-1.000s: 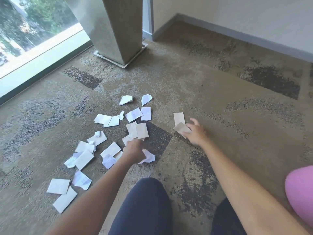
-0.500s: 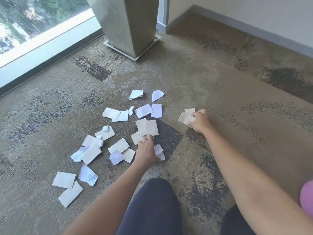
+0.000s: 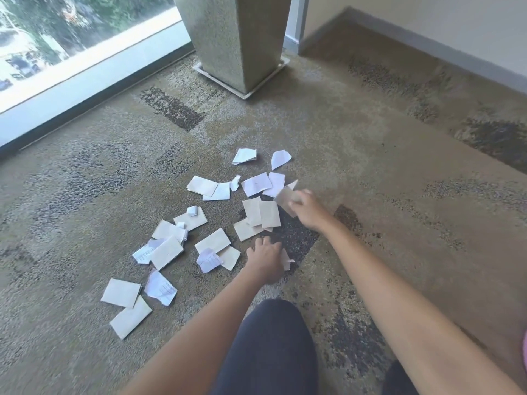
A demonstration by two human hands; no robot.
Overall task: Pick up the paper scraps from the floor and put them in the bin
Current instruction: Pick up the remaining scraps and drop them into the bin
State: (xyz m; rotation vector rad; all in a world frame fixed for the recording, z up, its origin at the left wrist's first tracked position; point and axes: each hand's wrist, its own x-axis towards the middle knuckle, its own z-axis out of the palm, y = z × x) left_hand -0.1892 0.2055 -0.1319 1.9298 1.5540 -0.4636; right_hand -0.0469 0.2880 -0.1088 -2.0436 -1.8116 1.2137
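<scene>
Several white and beige paper scraps [image 3: 212,243] lie scattered on the patterned carpet in the middle of the head view. My right hand [image 3: 309,208] is blurred and grips a small stack of beige scraps [image 3: 286,198] just above the right side of the pile. My left hand [image 3: 265,259] rests palm down on the carpet over a white scrap [image 3: 286,259], which sticks out from under its right side. Two overlapping beige scraps [image 3: 262,212] lie between my hands. No bin is in view.
A tall stone-look planter [image 3: 236,38] on a white base stands at the back. A floor-level window [image 3: 71,52] runs along the left. A wall with grey skirting [image 3: 427,44] runs at the right. My dark-trousered knee [image 3: 271,346] is at the bottom. Something pink [image 3: 524,352] shows at the right edge.
My right hand picked up the beige scraps on the right and carried them left toward the pile. My left hand stayed low on the scrap near the pile's front edge.
</scene>
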